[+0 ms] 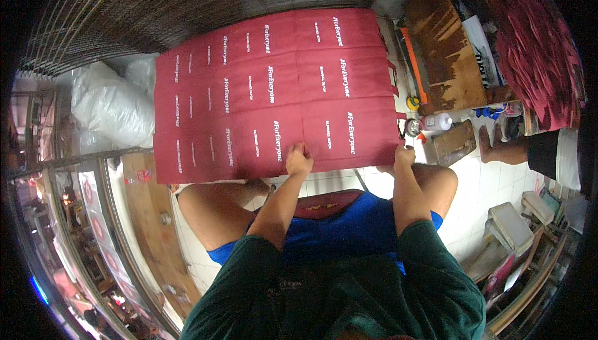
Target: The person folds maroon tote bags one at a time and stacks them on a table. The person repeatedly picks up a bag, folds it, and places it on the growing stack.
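Observation:
A large stack or sheet of maroon fabric panels (249, 103), printed with rows of white lettering, lies across the table in front of my knees. Seams or edges divide it into blocks. My left hand (300, 160) is at its near edge, fingers pinched together on the cloth. By the near right corner, my right hand (403, 155) is closed, with something thin and dark rising above the fingers. That thing is too small to make out. Maroon strap-like loops stick out past the fabric's right edge.
Clear plastic bags (112, 103) are piled at the left. Right of the fabric stand a white bottle (436, 122), a yellow tape roll (412, 102) and a worn wooden board (436, 47). More maroon cloth (536, 41) hangs at far right, above another person's bare foot (492, 150).

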Motion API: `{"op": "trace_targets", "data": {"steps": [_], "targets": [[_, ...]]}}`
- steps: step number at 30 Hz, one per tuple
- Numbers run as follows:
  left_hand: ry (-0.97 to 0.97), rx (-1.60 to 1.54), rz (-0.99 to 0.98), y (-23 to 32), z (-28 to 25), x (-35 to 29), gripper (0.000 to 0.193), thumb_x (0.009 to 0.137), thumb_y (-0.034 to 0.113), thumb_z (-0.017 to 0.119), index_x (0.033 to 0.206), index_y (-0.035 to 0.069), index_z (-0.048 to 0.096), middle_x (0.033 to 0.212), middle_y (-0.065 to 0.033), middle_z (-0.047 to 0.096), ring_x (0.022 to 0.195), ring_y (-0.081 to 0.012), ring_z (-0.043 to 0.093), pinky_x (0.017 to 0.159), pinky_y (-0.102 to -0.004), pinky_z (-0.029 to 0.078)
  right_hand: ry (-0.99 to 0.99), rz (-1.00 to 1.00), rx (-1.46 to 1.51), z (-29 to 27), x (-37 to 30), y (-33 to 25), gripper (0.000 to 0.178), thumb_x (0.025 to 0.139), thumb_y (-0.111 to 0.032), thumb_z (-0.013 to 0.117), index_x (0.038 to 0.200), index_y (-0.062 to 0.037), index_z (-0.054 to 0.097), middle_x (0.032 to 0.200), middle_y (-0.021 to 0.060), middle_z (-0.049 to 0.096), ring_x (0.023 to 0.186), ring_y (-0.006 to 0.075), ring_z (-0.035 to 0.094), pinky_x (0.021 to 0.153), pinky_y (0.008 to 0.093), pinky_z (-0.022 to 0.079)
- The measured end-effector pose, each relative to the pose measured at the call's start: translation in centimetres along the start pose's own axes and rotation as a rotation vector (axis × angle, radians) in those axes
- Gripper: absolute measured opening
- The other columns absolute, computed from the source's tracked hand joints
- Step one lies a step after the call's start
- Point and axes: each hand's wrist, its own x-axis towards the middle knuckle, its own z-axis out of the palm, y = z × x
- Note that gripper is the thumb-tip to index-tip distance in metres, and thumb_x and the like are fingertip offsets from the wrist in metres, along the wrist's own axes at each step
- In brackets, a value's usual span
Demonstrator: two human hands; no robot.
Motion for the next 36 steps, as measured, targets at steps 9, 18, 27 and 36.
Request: {"op": "trace_targets", "data": {"steps": [9,18,27,36], "targets": [[0.309,-1.076,0.401,16.2,-22.3,11.5,0.052,0.082,0.018,0.066,0.125,0.001,0.042,0.114,-0.0121,0.054,0.100,-0.0158,0.053,0.083,-0.0286,0.046,-0.014,-0.471,0.826,-12.1,-3.8,-13.6,0.031,0.084,-0.017,0.062,0.109,0.0008,0.057,0.100,0.0094,0.061,0.093,0.0159,0.056,0.081,0.0290,0.043],[0.021,-1.798,0.446,29.2,-41.7,14.0,0.052,0.096,0.027,0.042,0.135,0.001,0.021,0.125,-0.0179,0.045,0.112,-0.0285,0.047,0.087,-0.0362,0.049,0.082,-0.767,0.276,-21.8,-8.0,-2.6,0.024,0.081,-0.015,0.062,0.095,0.0051,0.058,0.091,0.0174,0.060,0.087,0.0299,0.058,0.082,0.0361,0.044],[0.231,-1.730,0.367,28.4,-38.8,11.8,0.015,0.096,0.018,0.040,0.099,0.004,0.037,0.089,-0.0099,0.059,0.080,-0.0201,0.058,0.067,-0.0312,0.051,0.133,-0.801,0.221,-21.5,-6.9,-3.1,0.017,0.080,-0.013,0.064,0.084,0.0027,0.060,0.077,0.0123,0.059,0.069,0.0194,0.057,0.066,0.0301,0.046],[0.288,-1.675,0.259,20.8,-30.6,1.4,0.015,0.096,0.019,0.040,0.094,0.007,0.031,0.098,-0.0118,0.055,0.091,-0.0219,0.059,0.079,-0.0314,0.051,0.094,-0.733,0.337,-21.1,-7.0,-3.4,0.019,0.082,-0.015,0.063,0.084,0.0038,0.061,0.076,0.0106,0.062,0.070,0.0164,0.057,0.067,0.0287,0.047]]}}
